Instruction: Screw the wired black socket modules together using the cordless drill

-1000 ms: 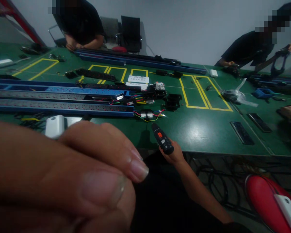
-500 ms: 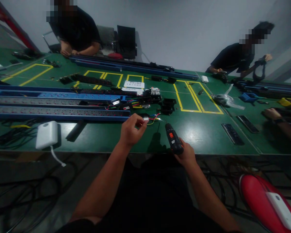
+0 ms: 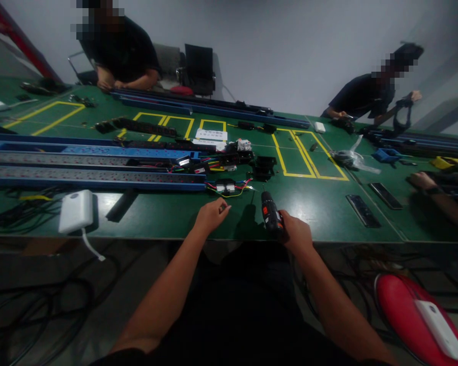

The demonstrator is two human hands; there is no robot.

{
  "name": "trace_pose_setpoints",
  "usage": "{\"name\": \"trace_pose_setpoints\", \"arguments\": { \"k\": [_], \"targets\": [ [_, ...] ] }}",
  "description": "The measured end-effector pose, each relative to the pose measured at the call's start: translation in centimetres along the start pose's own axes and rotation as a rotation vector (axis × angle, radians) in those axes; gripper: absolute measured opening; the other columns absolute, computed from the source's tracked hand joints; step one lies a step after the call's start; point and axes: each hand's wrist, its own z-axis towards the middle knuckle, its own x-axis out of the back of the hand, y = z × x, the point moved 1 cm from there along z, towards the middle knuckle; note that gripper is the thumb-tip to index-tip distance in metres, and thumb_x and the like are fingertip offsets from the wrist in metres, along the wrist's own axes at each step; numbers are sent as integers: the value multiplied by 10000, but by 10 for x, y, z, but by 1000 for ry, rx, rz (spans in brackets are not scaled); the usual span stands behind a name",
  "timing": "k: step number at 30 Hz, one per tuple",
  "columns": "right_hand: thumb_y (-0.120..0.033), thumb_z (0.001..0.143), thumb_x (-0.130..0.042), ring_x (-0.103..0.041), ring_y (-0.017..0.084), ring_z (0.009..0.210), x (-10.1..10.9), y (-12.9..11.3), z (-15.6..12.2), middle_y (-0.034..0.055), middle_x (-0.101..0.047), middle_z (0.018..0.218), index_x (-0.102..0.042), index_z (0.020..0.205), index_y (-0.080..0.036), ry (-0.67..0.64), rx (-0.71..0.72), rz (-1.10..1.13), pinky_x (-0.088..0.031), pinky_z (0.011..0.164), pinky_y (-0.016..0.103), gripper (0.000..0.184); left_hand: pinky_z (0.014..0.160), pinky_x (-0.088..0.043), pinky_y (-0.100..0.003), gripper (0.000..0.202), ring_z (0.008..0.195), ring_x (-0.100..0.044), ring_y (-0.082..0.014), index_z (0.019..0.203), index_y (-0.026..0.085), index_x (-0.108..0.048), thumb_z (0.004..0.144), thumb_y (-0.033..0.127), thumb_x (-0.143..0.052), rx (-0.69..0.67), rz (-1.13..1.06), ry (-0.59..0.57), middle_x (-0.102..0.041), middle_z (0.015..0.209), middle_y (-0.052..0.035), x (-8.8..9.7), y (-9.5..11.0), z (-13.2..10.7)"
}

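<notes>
My right hand [image 3: 298, 231] grips a black cordless drill [image 3: 272, 212] with orange marks, its tip pointing away over the green table. My left hand [image 3: 212, 215] is closed just above the table near its front edge, fingertips pinched; what they hold, if anything, is too small to make out. Beyond it lies a black part with a white label [image 3: 226, 187], with coloured wires [image 3: 248, 184] ending in metal lugs. That part sits at the right end of the nearest long blue rail [image 3: 156, 183]. Black housings [image 3: 265, 168] lie a little farther back.
A white power bank [image 3: 76, 211] and black cables [image 3: 19, 211] lie at the left. Two dark phone-like slabs [image 3: 363, 210] lie at the right. Two people [image 3: 124, 56] sit across the table; another person's arm [image 3: 440, 195] rests at the right. A red stool [image 3: 412, 315] stands below.
My left hand has let go of the labelled part and drawn back toward me, down and slightly right. The drill's body has tilted a little in my right hand.
</notes>
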Motion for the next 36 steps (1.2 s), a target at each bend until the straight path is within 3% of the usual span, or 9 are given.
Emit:
{"name": "trace_pose_setpoints", "arguments": {
  "k": [9, 36],
  "targets": [
    [-324, 924, -646, -709, 263, 873, -11, -8, 21, 77, -760, 1011, -581, 1307, -259, 40, 34, -85, -336, 675, 311, 393, 685, -386, -295, 196, 798, -662, -195, 1004, 256, -683, 1016, 443, -623, -33, 41, -37, -718, 852, -14, 3, 5, -2],
    [-260, 1006, -468, -710, 278, 931, -16, -25, 23, 100, -765, 1034, -628, 1344, -259, 61, -29, -41, -400, 782, 338, 373, 682, -373, -300, 199, 793, -654, -196, 981, 264, -676, 1025, 442, -597, -57, 69, -54, -722, 859, -10, 0, 1, 0]
  ]
}}
